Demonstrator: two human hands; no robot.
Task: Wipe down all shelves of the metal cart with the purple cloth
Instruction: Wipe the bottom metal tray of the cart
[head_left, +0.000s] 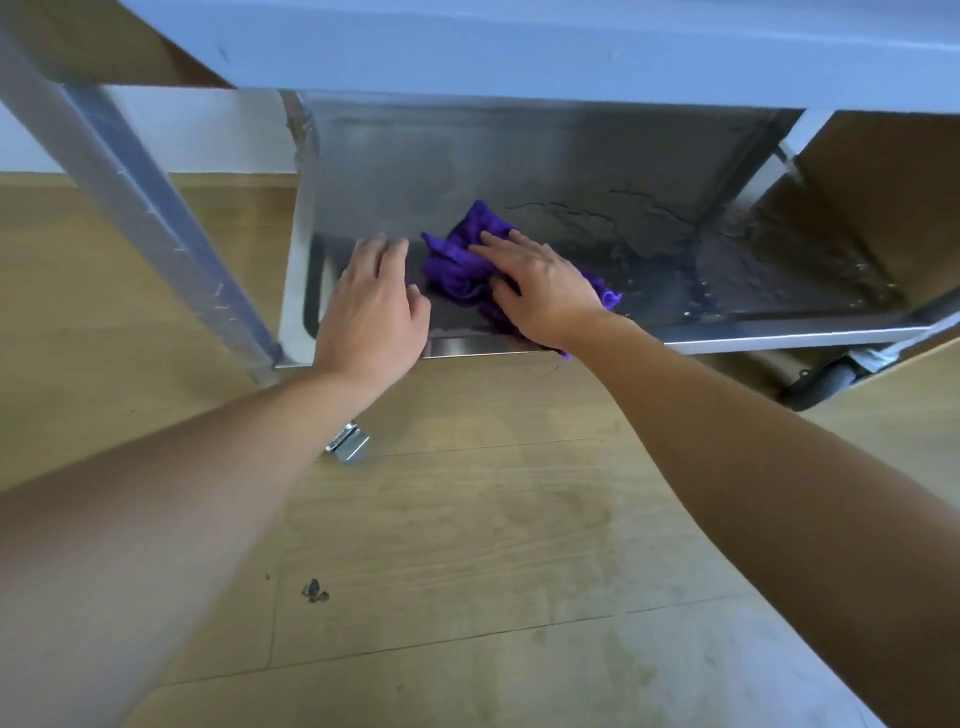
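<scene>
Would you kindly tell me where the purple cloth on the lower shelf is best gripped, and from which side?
Probably pinch the bunched folds of the purple cloth left of the right hand, which lies flat on it. Come in from the open front: the upper shelf overhangs it.

shelf (519, 171): low, gray metal, wet marks on its right side | purple cloth (457, 260): bunched up, lies on the shelf near the front edge | floor (467, 519): wood, small dark bits (314, 591) lie on it
</scene>
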